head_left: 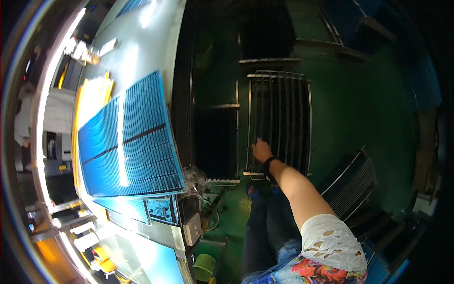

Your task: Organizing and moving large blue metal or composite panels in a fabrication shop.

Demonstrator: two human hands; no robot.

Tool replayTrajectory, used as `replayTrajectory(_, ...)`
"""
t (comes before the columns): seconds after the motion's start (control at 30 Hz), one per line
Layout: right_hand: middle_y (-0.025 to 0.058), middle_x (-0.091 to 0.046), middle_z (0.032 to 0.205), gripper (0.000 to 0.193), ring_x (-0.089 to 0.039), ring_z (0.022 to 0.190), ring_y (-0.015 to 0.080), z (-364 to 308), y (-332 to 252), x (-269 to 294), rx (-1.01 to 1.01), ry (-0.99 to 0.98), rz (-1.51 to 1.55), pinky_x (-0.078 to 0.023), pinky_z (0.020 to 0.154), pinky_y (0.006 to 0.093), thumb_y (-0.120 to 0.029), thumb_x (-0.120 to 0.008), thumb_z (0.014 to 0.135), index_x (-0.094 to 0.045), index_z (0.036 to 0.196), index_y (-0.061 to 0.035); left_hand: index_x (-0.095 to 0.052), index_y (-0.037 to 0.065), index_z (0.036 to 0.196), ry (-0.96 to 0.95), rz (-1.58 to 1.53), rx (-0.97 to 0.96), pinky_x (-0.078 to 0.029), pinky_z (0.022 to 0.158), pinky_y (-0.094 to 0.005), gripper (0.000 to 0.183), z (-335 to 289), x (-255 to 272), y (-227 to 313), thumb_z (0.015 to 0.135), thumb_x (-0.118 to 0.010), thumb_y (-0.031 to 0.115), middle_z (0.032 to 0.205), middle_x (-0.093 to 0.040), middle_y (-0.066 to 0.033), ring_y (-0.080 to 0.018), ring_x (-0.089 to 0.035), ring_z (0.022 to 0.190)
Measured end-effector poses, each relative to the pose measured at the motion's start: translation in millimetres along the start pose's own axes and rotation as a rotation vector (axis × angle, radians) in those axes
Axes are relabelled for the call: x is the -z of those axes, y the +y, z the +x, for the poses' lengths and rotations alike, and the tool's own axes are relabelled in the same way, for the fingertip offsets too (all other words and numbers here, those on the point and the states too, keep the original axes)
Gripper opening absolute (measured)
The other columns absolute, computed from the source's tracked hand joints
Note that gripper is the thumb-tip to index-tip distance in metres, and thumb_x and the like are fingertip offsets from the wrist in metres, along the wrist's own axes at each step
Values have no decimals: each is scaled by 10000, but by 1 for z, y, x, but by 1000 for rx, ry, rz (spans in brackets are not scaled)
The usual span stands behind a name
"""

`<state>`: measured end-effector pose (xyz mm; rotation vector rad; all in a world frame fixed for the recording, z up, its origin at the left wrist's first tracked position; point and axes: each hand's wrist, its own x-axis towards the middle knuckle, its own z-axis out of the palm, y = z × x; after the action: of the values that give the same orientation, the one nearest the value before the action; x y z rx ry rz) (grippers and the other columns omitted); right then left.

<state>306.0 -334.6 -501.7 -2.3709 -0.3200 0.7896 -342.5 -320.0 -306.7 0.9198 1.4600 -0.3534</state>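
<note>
While the right hand (261,150) hangs at the near left of a black slotted rack with a silver metal frame (286,118), its grip looks curled, though whether it holds anything cannot be told. Green floor (343,113) extends rightward. Left, a large blue patterned sheet (144,158), its fine markings unreadable, reaches the pale grey surface's (153,49) right edge.

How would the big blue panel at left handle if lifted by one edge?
Probably fairly stiff: the blue panel shows no obvious sag along its edges. Likely light for its size, since its visible right edge looks thin. Maybe slippery; the bright glare streak suggests a smooth, glossy face.
</note>
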Motion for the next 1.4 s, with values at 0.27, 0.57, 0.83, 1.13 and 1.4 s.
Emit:
replayTrajectory(0.27, 238, -610, 1003, 306, -599, 954, 367, 90, 1, -47, -226, -38, -218, -499, 812, 421, -156, -541, 829, -530, 1050, 55, -586, 68, 1015, 26, 1, -33, -488, 604, -346, 269, -9, -38, -83, 803, -572, 234, 903, -654, -88, -244, -618, 801)
replayTrajectory(0.57, 237, -623, 923, 263, -595, 895, 400, 59, -21, 7, -49, 62, -206, -485, 768, 455, -130, -513, 799, -597, 1004, 10, -609, 73, 1016, 61, 113, -247, -487, 616, -350, 333, -51, -69, -104, 752, -607, 275, 880, -664, -71, -253, -612, 783)
replayTrajectory(0.83, 86, -537, 617, 217, -513, 561, 181, -112, -31, 274, 235, 141, 169, -399, 521, 337, -217, -549, 830, -582, 806, -3, -563, 9, 872, 133, -72, 8, -468, 551, -280, 268, -81, -98, -27, 881, -548, 275, 793, -638, -75, -134, -602, 717)
replayTrajectory(1.13, 51, -615, 943, 271, -586, 816, 114, -275, -145, 471, 274, -41, 910, -466, 734, 252, -208, -556, 881, -553, 1061, -6, -577, 70, 1120, 167, -199, -328, -429, 665, -233, 330, -146, -134, 187, 889, -545, 304, 976, -654, -43, -114, -600, 862)
replayTrajectory(1.4, 50, -586, 1064, 288, -563, 936, 131, -294, -182, 462, 685, -213, 1124, -454, 789, 273, -185, -520, 909, -531, 1130, -1, -563, 46, 1129, 248, -260, -643, -432, 783, -266, 333, -207, -132, 204, 904, -529, 288, 1023, -643, -52, -138, -593, 944)
